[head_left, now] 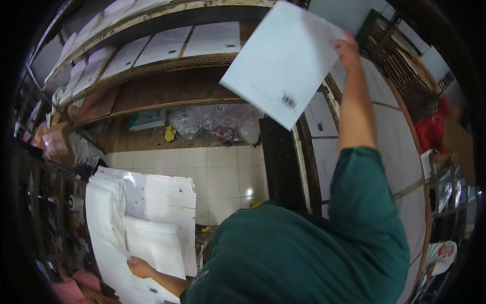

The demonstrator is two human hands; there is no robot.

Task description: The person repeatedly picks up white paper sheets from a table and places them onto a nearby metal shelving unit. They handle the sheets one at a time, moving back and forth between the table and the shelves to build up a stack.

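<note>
Up at the top right, my right arm is stretched out and my right hand [348,51] is closed on the edge of a large flat white sheet [283,63]. A small dark barcode-like mark sits near the sheet's lower corner. At the lower left, my left hand [142,267] pinches the edge of another thin white sheet [112,253], over the stacks. Beside it lie a stack of white sheets [152,238] and a taller, uneven stack [104,202], both on a worn white board [164,195]. Whether the sheets are paper or plastic, I cannot tell.
Wooden shelves [167,99] at the far side bear several white stacks [212,39]. More white stacks [387,131] line the right rack. Crumpled clear plastic [202,121] lies under the lower shelf. A person in pink [81,288] is at lower left, another in red [435,124] at right.
</note>
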